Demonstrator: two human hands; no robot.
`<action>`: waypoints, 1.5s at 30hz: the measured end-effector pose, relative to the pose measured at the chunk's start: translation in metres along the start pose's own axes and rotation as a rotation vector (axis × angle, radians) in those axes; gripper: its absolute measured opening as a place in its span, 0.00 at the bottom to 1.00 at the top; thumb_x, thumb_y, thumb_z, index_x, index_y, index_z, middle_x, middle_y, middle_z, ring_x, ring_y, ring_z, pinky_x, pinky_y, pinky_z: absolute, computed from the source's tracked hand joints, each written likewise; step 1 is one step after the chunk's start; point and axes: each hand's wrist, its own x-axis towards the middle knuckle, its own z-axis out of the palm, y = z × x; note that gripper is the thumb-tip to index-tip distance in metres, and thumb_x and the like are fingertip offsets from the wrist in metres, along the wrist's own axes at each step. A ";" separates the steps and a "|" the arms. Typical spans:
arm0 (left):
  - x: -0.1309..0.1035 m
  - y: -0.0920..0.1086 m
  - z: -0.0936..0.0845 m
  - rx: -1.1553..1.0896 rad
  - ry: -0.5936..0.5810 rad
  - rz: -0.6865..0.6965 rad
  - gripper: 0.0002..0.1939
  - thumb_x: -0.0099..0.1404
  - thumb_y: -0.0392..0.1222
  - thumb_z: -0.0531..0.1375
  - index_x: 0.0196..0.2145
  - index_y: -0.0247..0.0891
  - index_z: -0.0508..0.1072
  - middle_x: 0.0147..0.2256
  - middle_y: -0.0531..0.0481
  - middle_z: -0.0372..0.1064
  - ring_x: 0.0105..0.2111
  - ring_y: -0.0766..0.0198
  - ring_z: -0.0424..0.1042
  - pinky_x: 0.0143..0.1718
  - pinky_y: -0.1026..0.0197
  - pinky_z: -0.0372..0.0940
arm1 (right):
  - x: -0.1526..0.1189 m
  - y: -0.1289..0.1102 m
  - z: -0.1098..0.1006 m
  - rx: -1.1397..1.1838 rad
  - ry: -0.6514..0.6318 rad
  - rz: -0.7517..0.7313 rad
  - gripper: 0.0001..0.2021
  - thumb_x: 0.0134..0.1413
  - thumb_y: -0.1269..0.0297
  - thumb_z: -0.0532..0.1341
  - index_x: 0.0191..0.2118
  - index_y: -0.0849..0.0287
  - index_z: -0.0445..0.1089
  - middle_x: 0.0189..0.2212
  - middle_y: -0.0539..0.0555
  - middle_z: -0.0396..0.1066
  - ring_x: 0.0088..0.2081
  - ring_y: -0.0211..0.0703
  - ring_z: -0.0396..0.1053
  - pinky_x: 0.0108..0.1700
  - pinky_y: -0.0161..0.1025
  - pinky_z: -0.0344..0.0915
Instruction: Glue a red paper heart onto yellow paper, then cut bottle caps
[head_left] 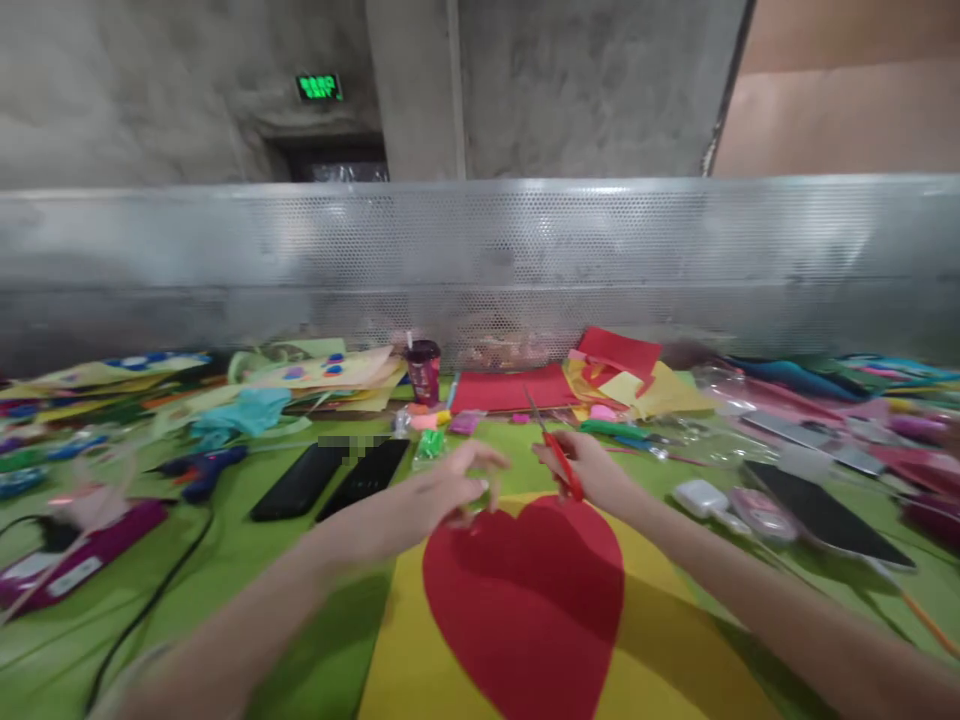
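A large red paper heart (529, 590) lies on a yellow sheet (667, 640) in front of me. My right hand (589, 465) grips a pair of red-handled scissors (559, 462), held above the heart's upper right lobe with the blades pointing away from me. Over the upper left lobe hovers my left hand (469, 485), fingers apart and slightly curled, with nothing visible in it. A little motion blur softens that hand.
Two black phones (300, 482) lie to the left, near a hot glue gun (206, 470) and a purple power strip (82, 560). Red paper (517, 388) and a lidded cup (423, 370) stand at the back. A tablet-like dark device (829, 510) rests at right.
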 end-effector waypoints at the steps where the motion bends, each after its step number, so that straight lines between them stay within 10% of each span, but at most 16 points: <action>1: 0.017 0.004 0.000 -0.123 -0.038 0.017 0.13 0.62 0.42 0.57 0.45 0.42 0.67 0.35 0.51 0.67 0.29 0.65 0.64 0.33 0.62 0.59 | 0.000 -0.002 -0.002 -0.039 0.037 -0.049 0.13 0.60 0.56 0.57 0.32 0.60 0.66 0.24 0.46 0.66 0.22 0.34 0.63 0.25 0.34 0.62; 6: 0.076 -0.019 0.012 -0.674 0.012 0.191 0.14 0.58 0.42 0.65 0.39 0.38 0.68 0.34 0.49 0.70 0.28 0.69 0.67 0.28 0.67 0.57 | -0.013 0.010 -0.012 -0.266 0.234 -0.205 0.13 0.56 0.54 0.53 0.25 0.55 0.59 0.19 0.49 0.64 0.22 0.41 0.62 0.25 0.38 0.55; 14: 0.062 -0.046 0.014 -0.892 0.094 0.147 0.17 0.50 0.44 0.72 0.35 0.35 0.73 0.31 0.49 0.73 0.25 0.70 0.72 0.25 0.70 0.64 | -0.029 0.026 -0.016 -0.688 0.297 -0.383 0.10 0.51 0.61 0.51 0.33 0.58 0.67 0.24 0.57 0.74 0.22 0.47 0.68 0.24 0.39 0.54; 26: 0.057 -0.042 0.023 -0.881 0.057 0.091 0.16 0.53 0.49 0.69 0.33 0.35 0.72 0.28 0.48 0.74 0.24 0.69 0.72 0.26 0.71 0.68 | -0.027 0.028 -0.023 -0.941 0.300 -0.707 0.07 0.49 0.67 0.53 0.29 0.57 0.68 0.18 0.51 0.73 0.17 0.41 0.68 0.20 0.36 0.50; 45: 0.061 -0.042 0.023 -0.874 0.128 0.041 0.20 0.49 0.49 0.71 0.30 0.37 0.65 0.26 0.55 0.68 0.24 0.69 0.72 0.28 0.68 0.69 | -0.027 0.038 -0.020 -1.112 0.394 -0.682 0.13 0.60 0.61 0.49 0.29 0.56 0.68 0.19 0.50 0.73 0.15 0.40 0.65 0.21 0.37 0.40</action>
